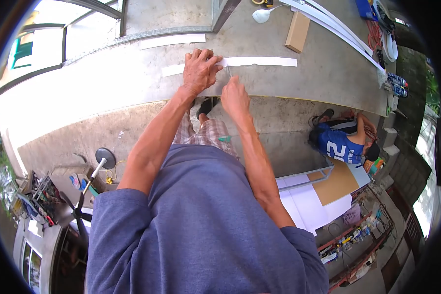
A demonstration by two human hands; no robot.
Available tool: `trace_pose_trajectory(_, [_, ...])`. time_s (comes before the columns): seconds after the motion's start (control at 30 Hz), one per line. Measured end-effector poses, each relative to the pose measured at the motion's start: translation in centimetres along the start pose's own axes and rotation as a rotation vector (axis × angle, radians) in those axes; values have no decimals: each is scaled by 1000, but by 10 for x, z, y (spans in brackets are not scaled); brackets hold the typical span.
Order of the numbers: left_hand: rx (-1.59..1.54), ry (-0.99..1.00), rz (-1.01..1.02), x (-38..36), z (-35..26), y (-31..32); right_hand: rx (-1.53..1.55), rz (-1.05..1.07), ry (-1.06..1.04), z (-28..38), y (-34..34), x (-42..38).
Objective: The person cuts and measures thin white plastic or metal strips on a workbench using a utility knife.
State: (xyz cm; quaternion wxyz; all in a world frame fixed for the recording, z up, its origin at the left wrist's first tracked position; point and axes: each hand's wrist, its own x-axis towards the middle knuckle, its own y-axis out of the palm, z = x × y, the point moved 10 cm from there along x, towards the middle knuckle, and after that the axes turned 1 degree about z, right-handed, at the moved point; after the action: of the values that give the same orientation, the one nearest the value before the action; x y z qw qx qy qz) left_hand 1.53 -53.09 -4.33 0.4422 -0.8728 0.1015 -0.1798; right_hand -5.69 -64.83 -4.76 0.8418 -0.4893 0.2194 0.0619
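L hand (200, 73): fingers bent, on long white strip (274, 61), left of its mid-length; pinched or only pressing, can't tell. R hand (236, 95): closed, w/ thin tool (230, 72) held in it, tip at near edge of strip; type of tool too small to tell. Hands apart, R just beside L, a bit lower in frame.

Strip: flat on grey table (338, 81), upper ctr of frame, running roughly L–R. 2nd white strip (174, 41) lies above it, upper left, near metal frame (166, 35). Tan block (298, 32) upper right of ctr, apart from strip; long white bars (328, 22) on table, right of block.

Other person (340, 142) in blue no. shirt, right side of frame, low beside table, well apart from both hands.
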Motion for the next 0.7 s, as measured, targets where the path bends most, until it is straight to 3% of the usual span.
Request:
trace_pose_trajectory(0.13, [-3,-3,-7,3,2,0,28,6,56,-13,5,-2])
trace_pose_trajectory(0.33, [-22,31,-17,2,-3,-5,179,-8,-78,-30,-2,-4])
trace_pose_trajectory(0.4, [-50,28,-11,0,-4,-3,265,-57,2,-43,-15,0])
trace_pose_trajectory(0.53, [-108,23,44,2,-1,-2,675,-42,152,-40,-38,10])
trace_pose_trajectory(0.7, [-242,92,69,0,-12,-15,936,-162,161,-44,-42,26])
